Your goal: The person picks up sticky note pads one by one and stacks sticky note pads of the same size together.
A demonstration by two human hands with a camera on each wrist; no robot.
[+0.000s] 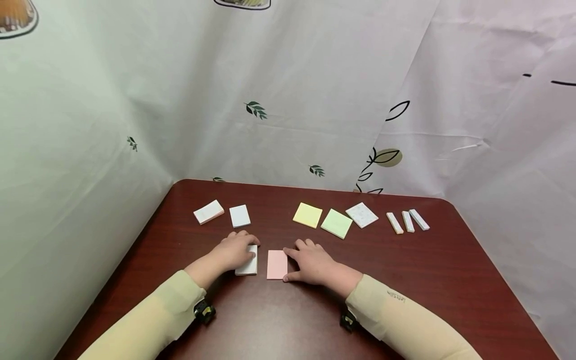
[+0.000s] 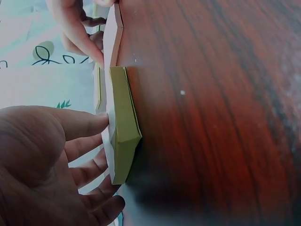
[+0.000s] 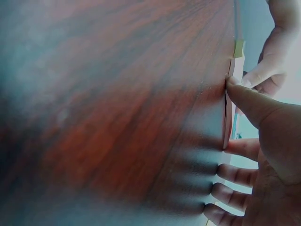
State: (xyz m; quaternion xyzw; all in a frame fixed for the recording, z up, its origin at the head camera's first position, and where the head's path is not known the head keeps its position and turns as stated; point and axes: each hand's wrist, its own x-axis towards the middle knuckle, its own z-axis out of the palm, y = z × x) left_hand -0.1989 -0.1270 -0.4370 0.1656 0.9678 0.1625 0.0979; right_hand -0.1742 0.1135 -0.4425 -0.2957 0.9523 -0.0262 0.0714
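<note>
On the dark red table, my left hand (image 1: 233, 250) lies over a white-topped sticky note pad (image 1: 246, 270), thumb on its top and index finger at the far edge. In the left wrist view this pad (image 2: 124, 108) shows a thick yellow-green side. Just right of it lies a pink sticky note pad (image 1: 276, 265). My right hand (image 1: 315, 264) spans its right side, thumb at the near corner and index finger at the far corner. The other right fingers spread over the table. A narrow gap separates the two pads.
Farther back on the left lie two white-topped pads, one tilted (image 1: 209, 212) and one squarer (image 1: 240, 216). Right of centre sit a yellow pad (image 1: 308, 215), a green pad (image 1: 337, 223) and a patterned white pad (image 1: 362, 215). Several narrow strip pads (image 1: 408, 221) lie farther right. White curtains surround the table.
</note>
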